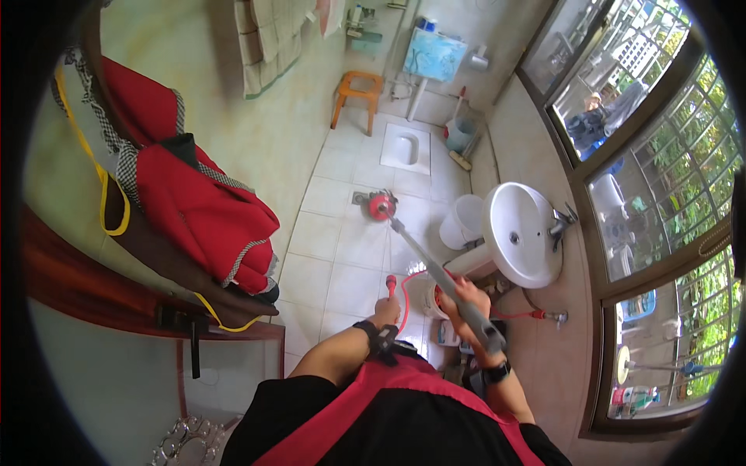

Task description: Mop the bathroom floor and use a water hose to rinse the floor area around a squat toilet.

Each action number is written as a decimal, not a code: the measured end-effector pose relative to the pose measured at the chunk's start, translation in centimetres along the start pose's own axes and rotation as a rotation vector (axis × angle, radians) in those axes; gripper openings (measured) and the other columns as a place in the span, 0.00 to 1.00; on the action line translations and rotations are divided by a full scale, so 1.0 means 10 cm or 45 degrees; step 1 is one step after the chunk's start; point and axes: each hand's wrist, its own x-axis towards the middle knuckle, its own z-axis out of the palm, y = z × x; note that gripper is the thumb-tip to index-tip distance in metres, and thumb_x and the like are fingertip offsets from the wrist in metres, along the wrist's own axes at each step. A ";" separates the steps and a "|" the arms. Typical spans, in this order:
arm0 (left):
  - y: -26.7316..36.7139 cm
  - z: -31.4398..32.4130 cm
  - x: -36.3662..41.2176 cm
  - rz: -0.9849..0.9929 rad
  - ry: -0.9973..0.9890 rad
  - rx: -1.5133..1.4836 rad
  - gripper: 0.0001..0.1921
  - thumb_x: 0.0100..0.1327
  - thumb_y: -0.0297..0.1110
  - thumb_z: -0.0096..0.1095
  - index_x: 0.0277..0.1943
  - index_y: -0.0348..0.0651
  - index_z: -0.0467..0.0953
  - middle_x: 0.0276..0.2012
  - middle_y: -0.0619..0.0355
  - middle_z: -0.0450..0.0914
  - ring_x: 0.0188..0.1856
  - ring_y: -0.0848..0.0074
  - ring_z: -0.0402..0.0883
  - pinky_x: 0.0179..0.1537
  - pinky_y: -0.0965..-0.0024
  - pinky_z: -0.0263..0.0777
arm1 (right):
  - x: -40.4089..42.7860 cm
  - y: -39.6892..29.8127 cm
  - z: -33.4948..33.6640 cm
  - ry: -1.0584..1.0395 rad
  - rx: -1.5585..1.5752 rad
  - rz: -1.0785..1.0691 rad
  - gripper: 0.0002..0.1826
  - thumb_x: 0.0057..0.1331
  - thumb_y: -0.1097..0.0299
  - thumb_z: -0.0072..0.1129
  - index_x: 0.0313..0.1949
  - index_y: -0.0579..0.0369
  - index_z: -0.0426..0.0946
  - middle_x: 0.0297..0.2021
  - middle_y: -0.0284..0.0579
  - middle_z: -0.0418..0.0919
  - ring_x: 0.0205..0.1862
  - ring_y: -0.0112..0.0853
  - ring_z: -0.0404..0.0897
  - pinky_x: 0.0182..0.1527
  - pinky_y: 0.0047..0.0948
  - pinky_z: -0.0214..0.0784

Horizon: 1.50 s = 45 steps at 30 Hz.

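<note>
My left hand (385,313) is closed around a red hose nozzle (391,283), which points away from me over the tiled floor. Its red hose (405,300) loops to the right and joins a wall tap (560,318). In my right hand (473,297) is the grey pole (434,268) of a long-handled floor brush. The pole slants forward to a round red brush head (382,207), which rests on the tiles beside a floor drain (359,198).
A pedestal washbasin (516,233) and a white bucket (460,221) stand on the right. Ahead are a squat toilet (406,148), an orange stool (358,96) and a blue-grey bucket (461,135). Red aprons (204,204) hang by the door at left. White tiles (355,279) look wet.
</note>
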 end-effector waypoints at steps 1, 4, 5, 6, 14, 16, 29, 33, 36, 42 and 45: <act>0.00 0.02 -0.04 -0.032 0.056 0.003 0.14 0.58 0.43 0.43 0.32 0.38 0.66 0.13 0.59 0.65 0.09 0.76 0.63 0.09 0.73 0.57 | -0.08 -0.04 -0.02 0.126 0.069 -0.166 0.06 0.48 0.77 0.57 0.26 0.60 0.70 0.26 0.48 0.75 0.30 0.33 0.73 0.43 0.27 0.63; 0.12 0.10 -0.16 -0.078 0.078 0.018 0.14 0.58 0.43 0.44 0.32 0.38 0.66 0.13 0.59 0.65 0.09 0.77 0.63 0.09 0.73 0.57 | -0.39 0.68 0.21 -0.041 -0.185 -0.079 0.10 0.48 0.78 0.58 0.31 0.58 0.70 0.24 0.47 0.74 0.29 0.36 0.74 0.44 0.31 0.62; 0.16 0.10 -0.17 -0.085 0.057 0.020 0.15 0.57 0.43 0.44 0.32 0.38 0.66 0.13 0.59 0.65 0.09 0.77 0.63 0.08 0.73 0.56 | -0.43 0.84 0.26 -0.298 -0.197 -0.058 0.11 0.48 0.77 0.58 0.32 0.58 0.69 0.23 0.46 0.74 0.27 0.37 0.73 0.44 0.33 0.62; 0.13 0.05 -0.16 -0.086 0.067 0.017 0.15 0.57 0.43 0.44 0.32 0.38 0.66 0.13 0.59 0.65 0.09 0.77 0.63 0.08 0.73 0.56 | -0.35 0.80 0.35 -0.256 -0.070 -0.119 0.11 0.47 0.75 0.60 0.31 0.58 0.69 0.19 0.46 0.71 0.26 0.39 0.73 0.44 0.34 0.61; 0.08 -0.02 -0.13 0.015 0.168 -0.032 0.16 0.56 0.42 0.44 0.21 0.39 0.66 0.10 0.60 0.65 0.08 0.77 0.62 0.08 0.73 0.54 | -0.18 0.13 0.08 0.132 -0.398 -0.256 0.09 0.46 0.76 0.57 0.28 0.60 0.69 0.21 0.50 0.71 0.24 0.40 0.72 0.36 0.33 0.67; 0.17 0.08 -0.20 0.036 0.147 0.012 0.16 0.56 0.42 0.43 0.21 0.38 0.67 0.10 0.60 0.65 0.08 0.77 0.62 0.08 0.73 0.54 | -0.27 0.70 0.18 0.159 -0.410 -0.249 0.10 0.46 0.77 0.57 0.29 0.60 0.68 0.20 0.50 0.71 0.24 0.41 0.70 0.35 0.32 0.65; 0.16 0.03 -0.24 0.027 0.107 0.009 0.15 0.57 0.43 0.43 0.22 0.41 0.67 0.09 0.62 0.63 0.07 0.78 0.61 0.08 0.74 0.54 | -0.42 1.01 0.31 -0.116 -0.441 -0.113 0.05 0.46 0.77 0.55 0.21 0.59 0.67 0.18 0.50 0.67 0.19 0.43 0.66 0.23 0.32 0.57; 0.11 -0.06 -0.21 -0.009 0.100 0.060 0.16 0.59 0.44 0.44 0.33 0.36 0.67 0.14 0.58 0.66 0.09 0.77 0.63 0.10 0.73 0.57 | 0.07 0.25 0.12 0.173 -0.038 0.024 0.05 0.47 0.74 0.56 0.24 0.58 0.69 0.16 0.49 0.64 0.20 0.42 0.67 0.24 0.33 0.60; -0.06 -0.20 0.04 0.069 0.126 0.114 0.17 0.59 0.45 0.44 0.34 0.36 0.67 0.14 0.59 0.66 0.10 0.78 0.62 0.10 0.74 0.57 | -0.03 -0.16 0.08 0.063 -0.552 -0.037 0.08 0.45 0.73 0.57 0.26 0.58 0.70 0.19 0.50 0.69 0.22 0.42 0.69 0.24 0.34 0.62; 0.16 -0.05 -0.27 0.017 0.208 -0.008 0.16 0.57 0.42 0.43 0.23 0.39 0.70 0.10 0.62 0.65 0.08 0.78 0.63 0.09 0.74 0.56 | -0.42 1.13 0.39 -0.090 -0.374 -0.019 0.06 0.48 0.75 0.55 0.19 0.58 0.67 0.16 0.47 0.67 0.19 0.36 0.68 0.26 0.31 0.62; 0.14 -0.11 -0.21 0.025 0.245 0.134 0.17 0.58 0.42 0.42 0.23 0.38 0.69 0.10 0.62 0.66 0.09 0.77 0.65 0.09 0.73 0.56 | -0.15 0.82 0.29 0.274 0.034 -0.057 0.08 0.46 0.77 0.62 0.21 0.55 0.69 0.21 0.38 0.71 0.25 0.29 0.70 0.37 0.29 0.65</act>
